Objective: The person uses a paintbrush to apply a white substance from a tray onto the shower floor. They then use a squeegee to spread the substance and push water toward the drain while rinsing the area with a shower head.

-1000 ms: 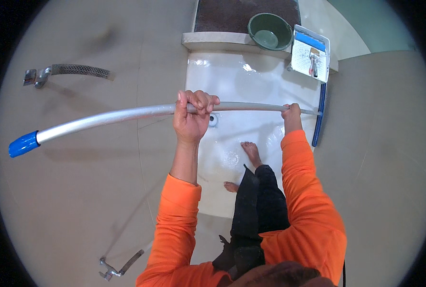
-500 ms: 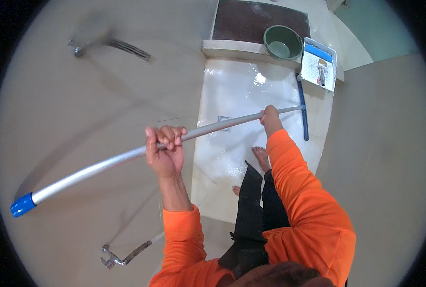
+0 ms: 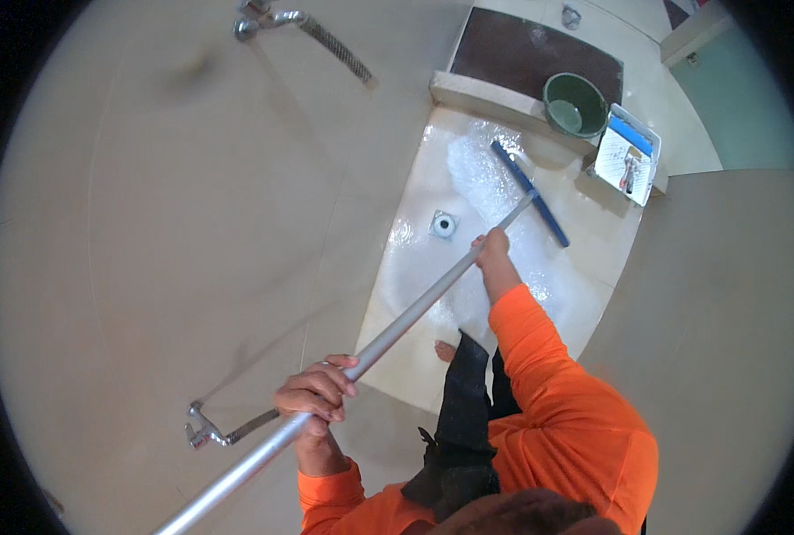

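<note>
Both my hands grip the silver pole of a floor squeegee [image 3: 419,308]. Its long blue head [image 3: 550,219] rests on the wet floor, slanting down to the right. My left hand [image 3: 318,390] is wrapped round the upper part of the pole, close to the wall. Farther down, nearer the head, my right hand [image 3: 493,247] closes on the same pole. A sheet of water [image 3: 482,183] shines around and left of the squeegee head. The floor drain [image 3: 443,224] lies left of it. The pole's top end runs out of view at the lower edge.
A raised ledge [image 3: 486,96] with a dark brown mat [image 3: 540,49] borders the far side. On it stands a green basin [image 3: 575,104], beside a white tray [image 3: 604,165] with brushes. Two metal taps [image 3: 208,430] with short hoses jut from the left wall. My bare foot [image 3: 446,350] is below.
The squeegee's head has swung away from the right edge toward the middle of the floor. My left hand has dropped lower, steepening the pole. The drain is now uncovered by the pole.
</note>
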The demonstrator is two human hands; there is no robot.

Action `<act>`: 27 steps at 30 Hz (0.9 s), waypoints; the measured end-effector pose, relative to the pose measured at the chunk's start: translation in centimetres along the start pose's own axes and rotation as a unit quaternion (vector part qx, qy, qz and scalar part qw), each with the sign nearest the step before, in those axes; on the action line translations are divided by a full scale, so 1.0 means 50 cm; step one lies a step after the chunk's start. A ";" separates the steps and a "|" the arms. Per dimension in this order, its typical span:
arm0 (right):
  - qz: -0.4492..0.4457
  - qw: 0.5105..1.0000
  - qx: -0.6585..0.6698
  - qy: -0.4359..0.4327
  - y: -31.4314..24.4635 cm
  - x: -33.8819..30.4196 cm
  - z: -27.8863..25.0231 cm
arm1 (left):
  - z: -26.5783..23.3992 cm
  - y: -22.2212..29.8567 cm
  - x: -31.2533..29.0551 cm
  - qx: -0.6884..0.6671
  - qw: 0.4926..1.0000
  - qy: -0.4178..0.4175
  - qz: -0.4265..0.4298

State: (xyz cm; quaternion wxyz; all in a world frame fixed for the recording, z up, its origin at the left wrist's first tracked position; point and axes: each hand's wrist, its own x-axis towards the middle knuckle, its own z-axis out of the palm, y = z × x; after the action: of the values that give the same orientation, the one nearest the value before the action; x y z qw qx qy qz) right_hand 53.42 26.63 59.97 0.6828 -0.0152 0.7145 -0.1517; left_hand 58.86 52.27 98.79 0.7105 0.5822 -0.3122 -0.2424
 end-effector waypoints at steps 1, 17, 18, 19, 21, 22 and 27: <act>-0.010 1.000 0.002 0.001 -0.005 0.006 -0.023 | 0.012 -0.004 -0.026 0.008 0.999 0.028 -0.031; -0.066 0.996 -0.004 0.067 -0.120 0.160 -0.052 | -0.002 -0.213 0.010 -0.212 0.966 0.131 -0.062; -0.062 0.995 -0.014 0.079 -0.112 0.165 -0.039 | -0.006 -0.208 0.008 -0.224 0.961 0.153 -0.060; -0.033 0.992 -0.029 0.121 -0.106 0.165 -0.026 | -0.009 -0.200 0.002 -0.207 0.965 0.152 -0.057; -0.061 0.993 -0.052 0.083 -0.091 0.155 0.014 | -0.019 -0.182 -0.009 -0.169 0.975 0.141 -0.033; -0.057 0.992 -0.069 0.085 -0.080 0.144 0.032 | -0.021 -0.170 -0.020 -0.151 0.978 0.139 -0.029; -0.060 0.986 -0.145 0.057 -0.017 0.073 0.124 | -0.041 -0.140 -0.058 -0.144 0.957 0.246 -0.049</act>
State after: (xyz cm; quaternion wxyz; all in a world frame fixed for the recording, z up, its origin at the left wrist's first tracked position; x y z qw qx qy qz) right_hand 59.09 23.79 56.50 0.6211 -0.1484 0.7645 -0.0879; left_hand 58.48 54.26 91.22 0.8290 0.5298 -0.0604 -0.1687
